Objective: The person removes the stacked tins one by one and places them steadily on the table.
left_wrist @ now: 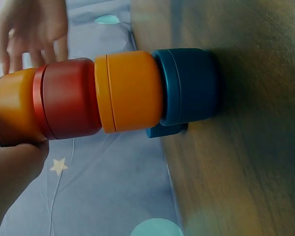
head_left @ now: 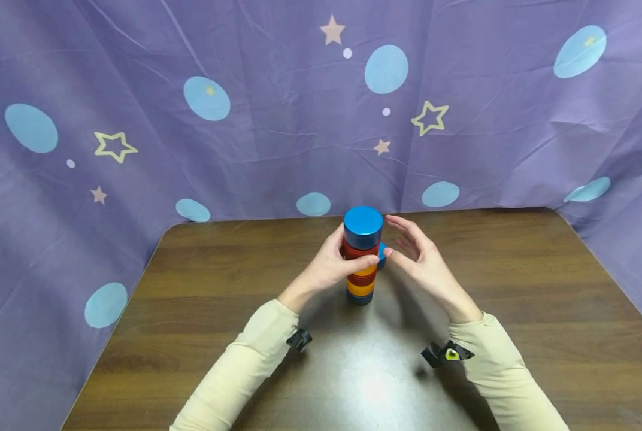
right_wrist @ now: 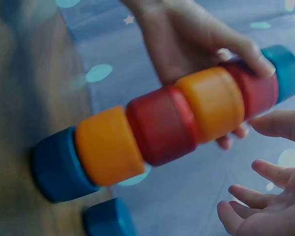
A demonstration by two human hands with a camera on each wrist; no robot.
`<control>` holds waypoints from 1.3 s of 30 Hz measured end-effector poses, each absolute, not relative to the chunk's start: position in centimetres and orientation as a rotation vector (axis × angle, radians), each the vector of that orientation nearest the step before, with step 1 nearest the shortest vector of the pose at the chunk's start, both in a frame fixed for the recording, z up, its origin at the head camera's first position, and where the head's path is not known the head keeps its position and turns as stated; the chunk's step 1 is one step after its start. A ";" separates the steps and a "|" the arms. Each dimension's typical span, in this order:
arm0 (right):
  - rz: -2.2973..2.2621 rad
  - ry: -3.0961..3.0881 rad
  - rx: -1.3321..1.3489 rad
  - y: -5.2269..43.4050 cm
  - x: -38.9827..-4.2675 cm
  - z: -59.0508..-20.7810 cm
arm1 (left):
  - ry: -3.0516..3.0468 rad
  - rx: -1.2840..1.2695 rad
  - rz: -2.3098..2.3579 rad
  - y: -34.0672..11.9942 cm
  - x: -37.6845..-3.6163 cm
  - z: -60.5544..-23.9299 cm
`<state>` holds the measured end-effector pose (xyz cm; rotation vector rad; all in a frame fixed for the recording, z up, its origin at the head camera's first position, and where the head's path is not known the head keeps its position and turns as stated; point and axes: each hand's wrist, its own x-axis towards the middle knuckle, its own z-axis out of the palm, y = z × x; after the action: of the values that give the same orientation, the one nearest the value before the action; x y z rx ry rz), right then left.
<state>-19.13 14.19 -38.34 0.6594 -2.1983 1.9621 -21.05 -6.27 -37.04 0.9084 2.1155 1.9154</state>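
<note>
Several round, smooth, lidded jars stand as an upright tower on the table. From bottom to top they run blue (right_wrist: 64, 164), orange (right_wrist: 110, 147), red (right_wrist: 160, 125), orange (right_wrist: 211, 103), red (right_wrist: 258, 91) and blue (head_left: 363, 228). My left hand (head_left: 329, 263) grips the upper part from the left, its thumb across the upper red jar in the right wrist view. On the other side, my right hand (head_left: 429, 263) is held beside the tower with fingers spread and slightly bent, holding nothing. A separate blue jar (right_wrist: 108, 219) sits on the table just behind the tower's base.
The brown wooden table (head_left: 218, 281) reaches back to a purple curtain (head_left: 278, 120) printed with stars and ovals. Dark camera mounts sit at my left wrist (head_left: 299, 340) and right wrist (head_left: 445, 353).
</note>
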 end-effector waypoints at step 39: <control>2.043 -2.022 0.815 10.8 -18.3 -33.8 | 2.071 0.966 1.933 -6.3 -21.6 -38.0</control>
<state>-18.32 10.79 -33.82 0.8155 -2.0221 2.0429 -21.63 -6.30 -37.98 0.9657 2.0707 1.9325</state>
